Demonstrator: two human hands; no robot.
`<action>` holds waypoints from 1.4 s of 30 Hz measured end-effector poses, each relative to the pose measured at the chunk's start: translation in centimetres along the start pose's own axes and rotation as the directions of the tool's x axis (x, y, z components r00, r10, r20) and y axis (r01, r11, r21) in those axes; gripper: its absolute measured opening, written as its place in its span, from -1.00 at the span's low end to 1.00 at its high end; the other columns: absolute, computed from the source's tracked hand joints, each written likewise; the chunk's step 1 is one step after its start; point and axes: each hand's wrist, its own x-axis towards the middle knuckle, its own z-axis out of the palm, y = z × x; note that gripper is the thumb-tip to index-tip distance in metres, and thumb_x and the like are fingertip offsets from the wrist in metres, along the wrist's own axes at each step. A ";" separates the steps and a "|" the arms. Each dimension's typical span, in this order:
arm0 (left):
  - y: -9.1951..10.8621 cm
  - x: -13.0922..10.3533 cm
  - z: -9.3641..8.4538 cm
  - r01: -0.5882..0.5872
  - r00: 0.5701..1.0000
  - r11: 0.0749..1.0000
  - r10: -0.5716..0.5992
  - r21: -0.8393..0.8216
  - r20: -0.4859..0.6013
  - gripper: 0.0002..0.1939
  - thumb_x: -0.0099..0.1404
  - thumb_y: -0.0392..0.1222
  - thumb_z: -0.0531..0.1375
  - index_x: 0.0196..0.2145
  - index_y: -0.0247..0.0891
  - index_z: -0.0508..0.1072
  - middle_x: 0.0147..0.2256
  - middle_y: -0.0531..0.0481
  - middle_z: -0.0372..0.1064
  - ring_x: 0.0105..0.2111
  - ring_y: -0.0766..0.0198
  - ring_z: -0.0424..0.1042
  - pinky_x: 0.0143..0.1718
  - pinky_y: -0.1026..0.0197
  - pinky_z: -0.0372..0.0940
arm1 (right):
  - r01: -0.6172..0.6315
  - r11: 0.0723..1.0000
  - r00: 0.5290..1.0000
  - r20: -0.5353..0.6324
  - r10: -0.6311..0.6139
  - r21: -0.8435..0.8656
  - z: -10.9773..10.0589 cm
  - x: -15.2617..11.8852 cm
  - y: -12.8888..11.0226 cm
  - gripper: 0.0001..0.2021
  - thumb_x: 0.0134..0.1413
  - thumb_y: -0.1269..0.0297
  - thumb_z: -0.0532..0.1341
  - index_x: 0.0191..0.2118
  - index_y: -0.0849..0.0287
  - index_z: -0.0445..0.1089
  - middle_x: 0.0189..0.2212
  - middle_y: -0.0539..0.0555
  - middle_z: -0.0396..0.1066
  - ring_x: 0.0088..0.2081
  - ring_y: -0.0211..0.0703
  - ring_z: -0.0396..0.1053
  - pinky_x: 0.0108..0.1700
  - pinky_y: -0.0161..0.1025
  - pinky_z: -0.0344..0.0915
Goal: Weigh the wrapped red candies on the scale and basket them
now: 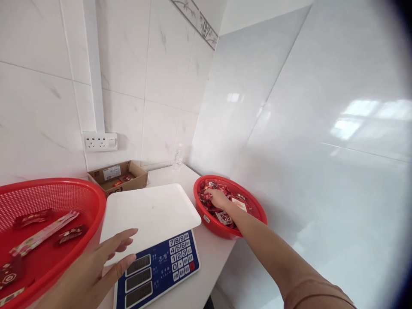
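My right hand (217,198) reaches into the right red plastic basket (206,218), which holds many small candies in red wrappers (225,218). Its fingers are bent together around a red-wrapped candy (208,196), partly hidden among the others. My left hand (103,266) hangs at the lower left, fingers stretched out and thumb apart, holding nothing. Just beyond it is the digital scale (161,268), with a white pan (151,208), a blue number keypad and three dark displays. To the left stands a larger red basket (96,201) with several wrapped items, including a long pink-and-white sachet (46,234).
A low cardboard box (137,182) with a few red packets stands behind the scale. A clear plastic bottle (177,159) is in the back corner of the white table (161,175). Tiled walls close in behind and on the right, with a power socket (101,142).
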 end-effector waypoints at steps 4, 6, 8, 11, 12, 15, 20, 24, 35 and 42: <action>0.7 -0.2 -0.1 0.090 0.986 0.996 -0.087 -0.017 0.143 -0.39 0.25 0.33 0.10 0.16 0.06 0.43 0.06 -0.05 0.53 0.04 -0.02 0.51 -0.07 0.05 0.51 | -0.048 0.941 0.991 -0.101 0.087 0.334 -2.6 -0.8 -1.7 -0.69 0.31 0.20 0.22 0.10 0.16 0.37 0.08 0.16 0.39 -0.02 -0.02 0.44 -0.01 0.03 0.44; 1.8 -0.5 0.0 0.130 0.982 0.990 -0.120 -0.059 0.143 -0.37 0.25 0.35 0.09 0.16 0.03 0.41 0.12 -0.07 0.48 0.07 -0.05 0.48 -0.02 -0.02 0.48 | -0.038 0.855 0.988 -0.108 0.109 0.517 -3.8 -1.8 -3.3 -0.67 0.31 0.20 0.21 0.13 0.16 0.34 0.05 0.16 0.41 -0.08 -0.06 0.47 -0.08 -0.02 0.47; 3.2 -1.0 0.1 0.155 0.980 0.976 -0.133 -0.151 0.147 -0.36 0.26 0.35 0.08 0.17 0.00 0.38 0.15 -0.11 0.44 0.06 -0.05 0.48 0.05 -0.07 0.43 | -0.008 0.728 0.995 -0.066 0.072 0.686 -4.4 -3.4 -5.5 -0.67 0.31 0.22 0.19 0.14 0.12 0.31 -0.03 0.12 0.46 -0.16 -0.13 0.50 -0.19 -0.15 0.51; 5.5 -1.6 0.6 0.140 0.979 0.920 -0.074 -0.366 0.188 -0.39 0.30 0.27 0.12 0.22 0.01 0.28 0.20 -0.13 0.35 0.15 -0.01 0.40 0.13 -0.07 0.36 | 0.008 0.511 0.998 0.024 -0.056 0.860 -3.8 -6.9 -9.7 -0.64 0.21 0.17 0.25 0.10 0.03 0.32 -0.13 0.03 0.51 -0.26 -0.23 0.51 -0.30 -0.30 0.52; 6.2 -1.8 0.8 0.133 0.978 0.883 -0.042 -0.450 0.206 -0.39 0.31 0.22 0.14 0.25 0.02 0.24 0.23 -0.14 0.30 0.19 0.00 0.35 0.13 -0.06 0.35 | 0.000 0.445 0.994 0.048 -0.097 0.895 -3.2 -8.2 -11.2 -0.61 0.15 0.13 0.30 0.08 0.02 0.32 -0.15 0.02 0.52 -0.29 -0.25 0.51 -0.34 -0.33 0.52; 7.5 -2.2 1.2 0.149 0.968 0.730 0.032 -0.667 0.251 -0.35 0.33 0.12 0.20 0.29 0.00 0.13 0.22 -0.19 0.28 0.14 0.03 0.38 0.05 -0.01 0.41 | -0.107 0.162 0.955 0.147 -0.257 0.981 -1.4 -11.7 -15.2 -0.56 0.01 0.08 0.41 -0.01 0.04 0.38 -0.25 -0.02 0.54 -0.42 -0.32 0.50 -0.48 -0.43 0.47; 8.4 -3.0 0.7 0.180 0.978 0.579 -0.020 -0.795 0.207 -0.19 0.31 0.02 0.27 0.38 0.00 -0.03 -0.28 0.03 0.50 -0.28 0.25 0.50 -0.21 0.18 0.44 | -0.271 -0.118 0.890 0.202 -0.408 0.955 0.5 -14.1 -18.8 -0.64 0.04 0.13 0.43 -0.06 0.06 0.41 -0.37 -0.05 0.56 -0.50 -0.34 0.50 -0.54 -0.46 0.48; 8.9 -3.6 -0.5 0.128 0.992 0.533 -0.077 -0.837 0.103 -0.16 0.32 -0.06 0.28 0.40 0.06 -0.07 -0.36 0.10 0.46 -0.36 0.31 0.48 -0.28 0.28 0.43 | -0.236 -0.171 0.925 0.167 -0.342 0.957 0.2 -14.0 -19.1 -0.64 -0.01 0.10 0.45 -0.11 0.05 0.43 -0.31 -0.03 0.59 -0.42 -0.25 0.58 -0.54 -0.45 0.48; 8.5 -3.8 -0.7 -0.047 0.984 0.774 -0.072 -0.631 -0.161 -0.64 0.29 0.09 0.27 -0.01 -0.05 0.54 -0.07 -0.06 0.47 -0.18 0.15 0.49 -0.24 0.20 0.54 | -0.059 -0.021 0.938 0.048 -0.344 0.998 0.0 -15.8 -19.6 -0.69 0.19 -0.07 0.27 -0.18 0.08 0.40 -0.43 0.00 0.55 -0.56 -0.26 0.52 -0.61 -0.45 0.29; 8.9 -4.1 -0.9 -0.067 0.991 0.868 0.000 -0.492 -0.135 -0.69 0.28 0.12 0.26 -0.16 -0.13 0.47 -0.24 -0.07 0.45 -0.30 0.17 0.45 -0.36 0.21 0.44 | 0.018 0.053 0.910 0.006 -0.415 0.998 0.6 -16.7 -19.8 -0.72 0.25 -0.04 0.22 -0.21 0.09 0.41 -0.48 -0.02 0.49 -0.55 -0.31 0.46 -0.61 -0.47 0.19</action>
